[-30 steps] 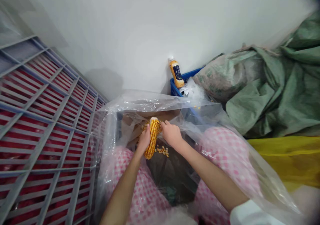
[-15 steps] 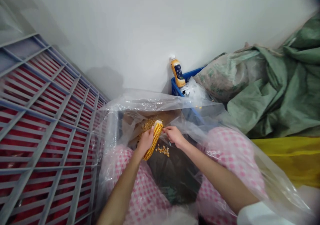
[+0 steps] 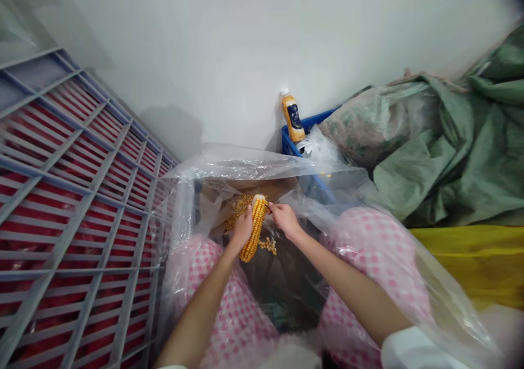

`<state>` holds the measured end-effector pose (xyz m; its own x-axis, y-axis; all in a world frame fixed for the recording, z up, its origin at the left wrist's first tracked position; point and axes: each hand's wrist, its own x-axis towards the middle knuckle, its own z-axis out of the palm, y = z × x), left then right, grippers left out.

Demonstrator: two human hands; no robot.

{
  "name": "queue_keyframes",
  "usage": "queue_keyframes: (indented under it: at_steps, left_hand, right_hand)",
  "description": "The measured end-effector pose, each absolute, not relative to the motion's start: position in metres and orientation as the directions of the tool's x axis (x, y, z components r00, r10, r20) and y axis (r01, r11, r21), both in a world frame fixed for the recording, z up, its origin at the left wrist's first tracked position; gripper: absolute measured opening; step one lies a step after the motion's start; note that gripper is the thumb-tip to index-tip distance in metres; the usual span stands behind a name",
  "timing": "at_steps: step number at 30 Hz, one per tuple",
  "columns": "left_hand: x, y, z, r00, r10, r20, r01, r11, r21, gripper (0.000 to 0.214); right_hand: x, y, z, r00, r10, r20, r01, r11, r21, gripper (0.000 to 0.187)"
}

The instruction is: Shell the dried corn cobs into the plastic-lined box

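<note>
A yellow corn cob [image 3: 255, 227] stands tilted in my left hand [image 3: 243, 228], which is wrapped round its left side. Pale bare cob shows at its top end. My right hand [image 3: 285, 220] is closed, its fingertips at the cob's upper right edge. Something small and dark shows at those fingertips, too small to name. Loose corn kernels [image 3: 268, 245] lie on dark plastic just right of the cob's lower part. A larger heap of kernels [image 3: 237, 210] lies behind my left hand, partly hidden by it and the cob.
Clear plastic sheeting [image 3: 245, 164] spreads round the work and over my checked trouser legs [image 3: 376, 260]. A slatted crate [image 3: 82, 194] rises at the left. At the back stand a blue basket [image 3: 289, 146] and an orange drink bottle [image 3: 292, 117]. Green cloth [image 3: 454, 156] lies at the right.
The cob has turned slightly more upright, and its lower end has shifted right with my left hand. My right hand stays at its upper right edge.
</note>
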<state>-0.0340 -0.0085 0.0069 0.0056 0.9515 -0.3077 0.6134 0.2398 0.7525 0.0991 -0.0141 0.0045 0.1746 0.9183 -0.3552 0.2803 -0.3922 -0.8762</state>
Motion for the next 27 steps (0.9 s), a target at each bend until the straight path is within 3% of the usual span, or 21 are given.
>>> queue_keyframes:
  at_steps: [5,11,14,17,20,23,27]
  left_hand:
    - [-0.027,-0.015,-0.009,-0.065,0.874,-0.481,0.473,0.452,0.756,0.062]
    - [-0.024,-0.020,-0.029,0.025,0.762,-0.647,0.142,0.637,0.757,0.057]
    - [-0.019,-0.023,-0.031,0.117,0.654,-0.747,-0.024,0.754,0.656,0.052]
    - [-0.011,-0.029,-0.030,0.234,0.560,-0.795,-0.058,0.824,0.563,0.054]
    - [-0.008,-0.033,-0.029,0.308,0.573,-0.760,-0.076,0.811,0.580,0.056]
    - [-0.012,-0.028,-0.029,0.255,0.667,-0.700,-0.124,0.741,0.660,0.053]
    - [-0.018,-0.019,-0.029,0.113,0.748,-0.654,-0.095,0.664,0.742,0.053]
  right_hand:
    - [0.097,-0.013,-0.003,0.174,0.907,-0.384,0.412,-0.421,-0.808,0.039]
    - [0.097,-0.017,-0.005,0.140,0.901,-0.411,0.521,-0.420,-0.743,0.037]
    - [0.095,-0.017,-0.005,0.122,0.912,-0.390,0.572,-0.386,-0.723,0.038]
    - [0.094,-0.013,-0.002,0.104,0.923,-0.370,0.620,-0.351,-0.702,0.039]
    - [0.099,-0.007,0.006,0.097,0.930,-0.355,0.666,-0.326,-0.671,0.040]
    - [0.109,-0.004,0.016,0.125,0.941,-0.315,0.722,-0.304,-0.621,0.040]
    - [0.113,-0.009,0.024,0.102,0.971,-0.215,0.897,-0.183,-0.403,0.031]
